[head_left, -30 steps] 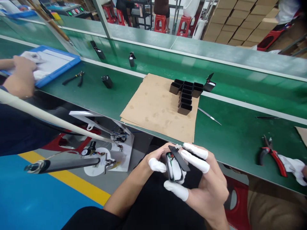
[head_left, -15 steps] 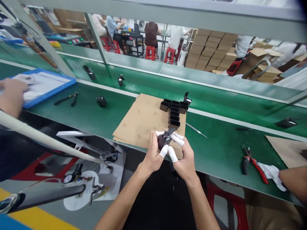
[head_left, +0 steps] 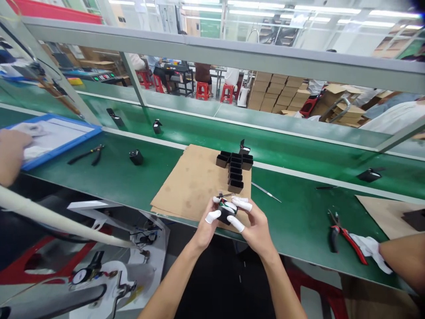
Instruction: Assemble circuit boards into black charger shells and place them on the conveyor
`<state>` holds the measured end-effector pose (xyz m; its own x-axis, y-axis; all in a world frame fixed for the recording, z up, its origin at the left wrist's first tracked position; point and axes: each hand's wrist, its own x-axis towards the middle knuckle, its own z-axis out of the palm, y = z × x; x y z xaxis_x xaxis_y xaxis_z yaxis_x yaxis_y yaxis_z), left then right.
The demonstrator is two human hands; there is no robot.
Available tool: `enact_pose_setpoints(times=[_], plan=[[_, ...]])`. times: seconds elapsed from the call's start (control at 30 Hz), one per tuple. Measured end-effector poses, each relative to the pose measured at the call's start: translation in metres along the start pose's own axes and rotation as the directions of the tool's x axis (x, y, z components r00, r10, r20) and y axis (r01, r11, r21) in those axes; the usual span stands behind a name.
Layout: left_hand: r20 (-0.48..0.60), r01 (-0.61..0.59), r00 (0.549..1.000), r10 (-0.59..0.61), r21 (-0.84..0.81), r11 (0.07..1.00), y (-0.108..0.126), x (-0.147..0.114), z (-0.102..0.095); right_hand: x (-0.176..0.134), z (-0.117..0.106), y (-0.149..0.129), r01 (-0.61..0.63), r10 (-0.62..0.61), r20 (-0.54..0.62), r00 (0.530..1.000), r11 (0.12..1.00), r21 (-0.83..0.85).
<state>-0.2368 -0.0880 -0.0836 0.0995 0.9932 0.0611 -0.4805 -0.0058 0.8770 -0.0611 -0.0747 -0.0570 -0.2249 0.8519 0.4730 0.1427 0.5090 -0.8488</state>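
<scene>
Left hand [head_left: 205, 230], right hand [head_left: 257, 223]: both partly curled, gripping black case [head_left: 224, 215] from either side (wires [head_left: 222, 202] showing on top) | case: over surface [head_left: 299, 226]'s near edge | forearms [head_left: 181, 274]: reaching forward, converging

The left hand [head_left: 206, 228] and right hand [head_left: 255, 223] have brought the black box [head_left: 224, 215] up from the lap to the near edge of the cardboard [head_left: 189, 177] — its flap [head_left: 226, 195] now tipped to the far side. The view has tilted up — ceiling lights [head_left: 327, 9] show.
</scene>
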Motion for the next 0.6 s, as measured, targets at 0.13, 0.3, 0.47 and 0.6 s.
enact_pose_setpoints(times=[0.13, 0.3, 0.47, 0.6], plan=[[0.008, -0.012, 1.0, 0.01, 0.327, 0.945, 0.003, 0.006, -0.008, -0.002, 0.005, -0.002, 0.074, -0.082, -0.083, 0.993, 0.993, -0.091], [-0.179, -0.042, 0.965, 0.192, 0.617, 0.786, 0.003, 0.023, -0.032, -0.017, 0.004, 0.016, 0.086, -0.152, -0.157, 0.976, 0.928, -0.362], [-0.214, 0.0, 0.953, 0.216, 0.709, 0.705, -0.01, 0.04, -0.056, -0.022, 0.002, 0.033, 0.026, -0.13, -0.19, 0.973, 0.882, -0.47], [-0.204, 0.019, 0.949, 0.24, 0.798, 0.602, -0.018, 0.043, -0.061, -0.019, 0.003, 0.044, 0.055, -0.177, -0.194, 0.965, 0.859, -0.508]])
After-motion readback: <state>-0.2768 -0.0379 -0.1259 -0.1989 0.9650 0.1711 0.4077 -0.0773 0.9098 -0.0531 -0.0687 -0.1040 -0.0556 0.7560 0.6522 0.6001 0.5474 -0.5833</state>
